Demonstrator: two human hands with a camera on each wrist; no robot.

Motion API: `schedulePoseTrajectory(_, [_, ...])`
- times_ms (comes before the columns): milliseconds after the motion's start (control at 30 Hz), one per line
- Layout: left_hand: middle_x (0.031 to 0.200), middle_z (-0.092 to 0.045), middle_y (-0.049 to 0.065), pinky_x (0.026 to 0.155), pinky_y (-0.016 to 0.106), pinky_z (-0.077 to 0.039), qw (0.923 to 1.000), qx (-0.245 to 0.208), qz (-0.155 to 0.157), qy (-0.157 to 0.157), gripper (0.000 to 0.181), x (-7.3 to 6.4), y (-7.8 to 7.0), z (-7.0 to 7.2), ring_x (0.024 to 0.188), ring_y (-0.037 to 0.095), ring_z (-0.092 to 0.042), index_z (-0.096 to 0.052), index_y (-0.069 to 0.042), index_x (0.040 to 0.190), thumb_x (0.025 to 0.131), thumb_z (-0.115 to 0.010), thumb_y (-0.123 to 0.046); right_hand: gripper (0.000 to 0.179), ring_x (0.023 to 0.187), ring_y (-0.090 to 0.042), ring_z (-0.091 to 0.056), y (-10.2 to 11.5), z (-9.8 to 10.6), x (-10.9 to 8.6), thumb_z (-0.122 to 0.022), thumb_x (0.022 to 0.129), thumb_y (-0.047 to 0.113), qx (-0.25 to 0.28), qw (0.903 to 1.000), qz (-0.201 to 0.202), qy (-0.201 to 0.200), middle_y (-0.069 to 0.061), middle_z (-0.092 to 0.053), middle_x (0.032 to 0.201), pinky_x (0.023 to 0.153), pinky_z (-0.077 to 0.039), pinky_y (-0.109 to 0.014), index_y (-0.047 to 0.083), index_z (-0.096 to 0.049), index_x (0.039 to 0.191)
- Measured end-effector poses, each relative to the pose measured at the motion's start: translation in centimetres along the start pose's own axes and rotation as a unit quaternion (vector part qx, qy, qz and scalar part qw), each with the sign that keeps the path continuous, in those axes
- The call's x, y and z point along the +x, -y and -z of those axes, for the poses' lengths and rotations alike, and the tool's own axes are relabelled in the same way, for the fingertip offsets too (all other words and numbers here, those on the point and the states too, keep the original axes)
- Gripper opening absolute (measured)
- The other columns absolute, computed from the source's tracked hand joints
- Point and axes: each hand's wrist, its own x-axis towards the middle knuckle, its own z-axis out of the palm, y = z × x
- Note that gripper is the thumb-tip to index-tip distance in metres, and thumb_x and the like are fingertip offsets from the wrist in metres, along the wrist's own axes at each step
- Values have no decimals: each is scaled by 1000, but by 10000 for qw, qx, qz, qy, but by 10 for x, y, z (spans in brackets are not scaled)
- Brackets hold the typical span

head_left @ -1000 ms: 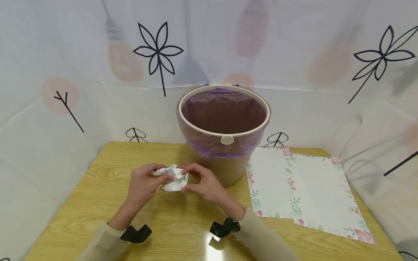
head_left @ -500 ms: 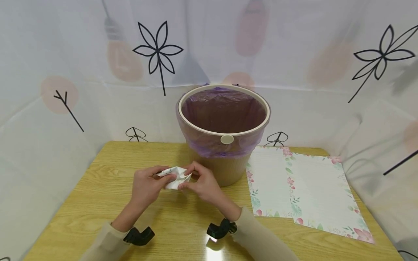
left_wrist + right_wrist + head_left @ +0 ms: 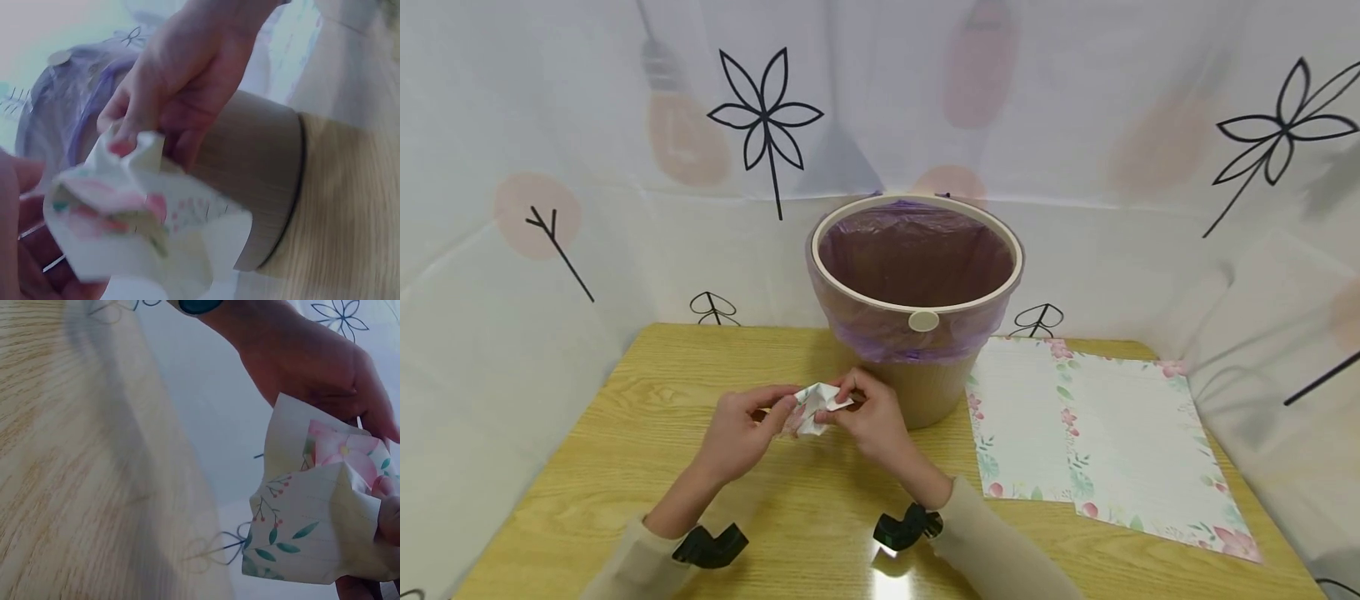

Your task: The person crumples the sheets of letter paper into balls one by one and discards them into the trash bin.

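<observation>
A crumpled sheet of floral paper [image 3: 817,403], white with pink flowers and green leaves, is held up between both hands just in front of the trash bin [image 3: 917,383]. On its left side my left hand [image 3: 739,432] holds the edge between thumb and fingers. From the other side my right hand [image 3: 874,418] pinches a gathered fold, thumb in front. Close up in the left wrist view, the paper [image 3: 156,212] is bent into a loose hollow shape, and the right hand [image 3: 169,81] grips its top. Leaf sprigs show on the paper [image 3: 294,531] in the right wrist view.
The bin's cream rim [image 3: 917,307] holds a purple translucent liner [image 3: 880,337] folded over it. Two flat floral sheets [image 3: 1022,417] lie overlapping on the wooden table [image 3: 647,417], right of the bin. A patterned white cloth [image 3: 625,250] hangs behind and along the sides.
Both hands have shifted slightly right with the paper. The paper has been turned and creased further, its outline now more pointed and uneven. Bin and flat sheets stay put.
</observation>
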Motion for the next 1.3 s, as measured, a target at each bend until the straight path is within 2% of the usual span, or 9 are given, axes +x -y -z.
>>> schedulePoseTrajectory(100, [55, -50, -4, 42, 22, -38, 9987, -350, 137, 345, 25, 0, 2, 9, 44, 0, -35, -71, -3, 117, 103, -51, -1, 34, 86, -12, -59, 2, 0, -1, -81, 71, -16, 103, 9999, -76, -16, -17, -64, 95, 66, -54, -22, -5, -51, 82])
schedulePoseTrajectory(167, [56, -49, -4, 42, 24, -35, 9956, -602, 334, 639, 26, -1, 4, 14, 44, 1, -30, -69, -3, 120, 104, -49, -1, 32, 85, -11, -59, 2, 1, -1, -81, 71, -16, 110, 9999, -107, 44, -15, -64, 96, 66, -53, -21, -6, -57, 90])
schedulePoseTrajectory(333, [98, -72, 6, 61, 27, -53, 9863, -928, 761, 1133, 24, -1, 10, 21, 75, 7, -63, -69, -3, 121, 98, -62, -3, 34, 84, -8, -62, -13, 2, 0, -82, 70, -15, -16, 9997, 64, 214, -19, -69, 99, 67, -54, -22, -7, -68, 100])
schedulePoseTrajectory(400, [107, -72, 7, 73, 31, -54, 9860, -905, 809, 1146, 26, 0, 14, 21, 90, 13, -66, -70, -4, 119, 94, -68, -4, 31, 83, -9, -63, -22, 1, 1, -82, 69, -16, 12, 9992, 252, 303, -21, -69, 99, 67, -56, -24, -7, -68, 96])
schedulePoseTrajectory(633, [110, -65, 2, 85, 43, -44, 9931, -578, 447, 913, 33, 3, 21, 11, 104, 19, -57, -73, -13, 111, 81, -81, -2, 22, 90, -22, -67, -34, -1, 2, -85, 70, -8, -16, 9961, 795, 393, -12, -70, 93, 73, -58, -30, 0, -68, 82])
schedulePoseTrajectory(833, [122, -65, 4, 92, 52, -49, 9898, -842, 582, 993, 34, 1, 14, 7, 115, 17, -58, -72, -11, 117, 84, -79, -5, 20, 87, -20, -67, -33, 0, 4, -83, 73, -9, 2, 9935, 1098, 291, -12, -71, 91, 72, -57, -29, 2, -67, 73])
schedulePoseTrajectory(967, [124, -66, 6, 91, 42, -53, 9813, -1446, 739, 1036, 32, 0, 12, 7, 114, 16, -61, -70, -7, 121, 89, -74, -5, 21, 86, -19, -67, -32, 3, 6, -81, 73, -12, 252, 9940, 1037, 249, -15, -71, 91, 72, -56, -28, 1, -64, 71])
schedulePoseTrajectory(1133, [128, -62, 16, 90, 36, -53, 9708, -2088, 387, 1114, 35, -1, 14, 8, 116, 20, -60, -68, 2, 121, 87, -72, 6, 16, 89, -22, -68, -32, 4, 6, -80, 75, -12, 406, 9955, 819, 257, -16, -71, 93, 72, -57, -29, -3, -67, 77])
schedulePoseTrajectory(1300, [126, -63, 13, 82, 37, -57, 9834, -1607, 161, 825, 43, 0, 10, 0, 112, 19, -61, -69, -3, 119, 78, -81, 4, 13, 89, -22, -69, -32, 3, 5, -76, 78, -14, 495, 9972, 542, 132, -19, -70, 97, 69, -59, -31, -6, -68, 84])
